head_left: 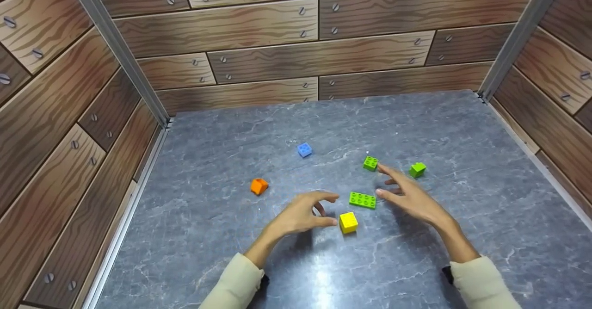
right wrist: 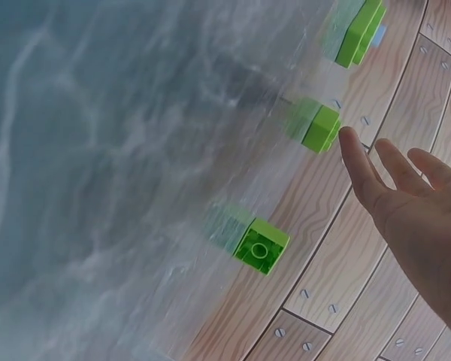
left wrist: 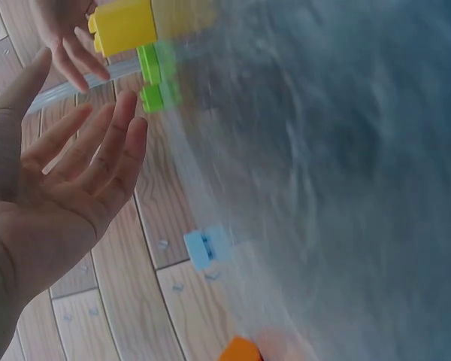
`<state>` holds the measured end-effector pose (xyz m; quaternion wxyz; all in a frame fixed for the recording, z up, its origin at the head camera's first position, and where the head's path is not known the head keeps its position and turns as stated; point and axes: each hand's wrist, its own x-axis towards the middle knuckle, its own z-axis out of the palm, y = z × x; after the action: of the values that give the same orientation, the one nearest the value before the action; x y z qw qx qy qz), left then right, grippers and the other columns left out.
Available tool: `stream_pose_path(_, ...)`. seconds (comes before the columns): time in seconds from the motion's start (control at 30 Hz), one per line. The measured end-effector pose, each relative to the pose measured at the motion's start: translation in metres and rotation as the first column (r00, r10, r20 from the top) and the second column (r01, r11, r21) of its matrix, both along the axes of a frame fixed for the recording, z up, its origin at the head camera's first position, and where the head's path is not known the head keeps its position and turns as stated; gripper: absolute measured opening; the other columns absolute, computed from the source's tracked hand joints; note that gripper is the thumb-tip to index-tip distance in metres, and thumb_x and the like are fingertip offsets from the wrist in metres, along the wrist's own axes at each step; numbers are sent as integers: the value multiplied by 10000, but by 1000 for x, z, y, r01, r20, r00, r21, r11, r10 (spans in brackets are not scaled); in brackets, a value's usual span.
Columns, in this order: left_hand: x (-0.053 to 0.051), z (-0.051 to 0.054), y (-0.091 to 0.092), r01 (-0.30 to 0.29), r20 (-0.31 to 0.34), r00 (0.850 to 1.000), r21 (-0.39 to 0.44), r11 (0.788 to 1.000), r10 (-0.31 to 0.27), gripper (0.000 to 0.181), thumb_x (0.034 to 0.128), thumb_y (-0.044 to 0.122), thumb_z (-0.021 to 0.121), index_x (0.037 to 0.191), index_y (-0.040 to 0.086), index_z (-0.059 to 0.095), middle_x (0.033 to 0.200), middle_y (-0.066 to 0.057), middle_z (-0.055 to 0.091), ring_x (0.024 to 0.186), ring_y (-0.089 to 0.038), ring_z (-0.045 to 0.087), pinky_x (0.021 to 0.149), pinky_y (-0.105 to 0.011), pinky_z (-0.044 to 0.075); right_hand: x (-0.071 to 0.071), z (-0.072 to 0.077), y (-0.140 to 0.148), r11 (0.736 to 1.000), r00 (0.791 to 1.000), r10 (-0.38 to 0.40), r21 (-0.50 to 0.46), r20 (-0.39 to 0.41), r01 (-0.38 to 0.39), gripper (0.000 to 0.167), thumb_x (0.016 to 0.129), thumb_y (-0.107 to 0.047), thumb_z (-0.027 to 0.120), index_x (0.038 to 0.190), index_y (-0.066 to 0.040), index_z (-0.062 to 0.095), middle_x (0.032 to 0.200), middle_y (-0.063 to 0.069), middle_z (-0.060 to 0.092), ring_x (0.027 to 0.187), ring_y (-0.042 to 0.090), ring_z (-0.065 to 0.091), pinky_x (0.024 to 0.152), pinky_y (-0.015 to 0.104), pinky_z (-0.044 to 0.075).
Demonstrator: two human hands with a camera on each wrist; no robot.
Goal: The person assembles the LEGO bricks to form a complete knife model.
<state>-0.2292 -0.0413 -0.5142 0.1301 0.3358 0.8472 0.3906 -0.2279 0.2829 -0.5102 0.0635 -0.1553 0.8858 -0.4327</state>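
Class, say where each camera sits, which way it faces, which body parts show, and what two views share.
Head: on the head, facing forward and down at the tabletop; left hand, right hand and sleeves show.
Left wrist: on that wrist, facing across to the patterned wall; left hand and part of the right show.
Right wrist: on that wrist, facing the wall past green blocks; mainly right hand shows.
Head and left wrist share the blue block.

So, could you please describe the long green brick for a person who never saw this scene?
On the grey marbled tabletop, look between the left hand and the right hand. Just beyond the yellow brick lies the long green brick. Unlike the two shorter green bricks, farther back, it shows eight studs in two rows.
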Motion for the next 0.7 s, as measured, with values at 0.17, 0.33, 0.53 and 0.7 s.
stream_pose_path(0.17, 0, -2, 11, 15, 4, 1000, -23, 1000, -15, 602, 913, 318, 821, 1439, 109, 617, 1328, -82, 696, 895, -55, 666, 808, -207, 535, -2, -2, -3, 1000, 1000, 10, -7, -1, -10, 809, 1029, -419, 647, 1658, -122, 234, 1649, 196, 333, 1375, 454, 488, 1090, 625, 430)
stream_pose_path(0.33, -2, -4, 23, 20, 3, 1000, -50, 999, -20, 566, 888, 290, 848, 1387, 104, 658, 1285, -62, 714, 846, -27, 659, 772, -189, 534, -4, -3, -7, 1000, 1000, 19, -22, -7, -19, 791, 1018, -323, 688, 1650, -117, 260, 1631, 192, 366, 1328, 442, 524, 1062, 616, 456)
stream_pose_path(0.53, -3, -6, 34, 22, -2, 1000, -103, 994, -22, 490, 856, 291, 877, 1288, 119, 723, 1229, -31, 735, 883, -77, 688, 763, -178, 530, -7, -5, -11, 999, 999, 43, -19, -28, -43, 767, 1011, -278, 702, 1638, -106, 293, 1604, 218, 399, 1275, 433, 557, 1022, 601, 489)
stream_pose_path(0.7, -3, -7, 39, 31, -50, 998, -134, 991, -37, 450, 838, 292, 893, 1235, 140, 744, 1188, -13, 745, 878, -52, 687, 770, -159, 519, -9, -5, -14, 998, 998, 56, -5, -25, -56, 770, 994, -261, 726, 1628, -97, 320, 1587, 231, 420, 1245, 429, 579, 988, 563, 524)
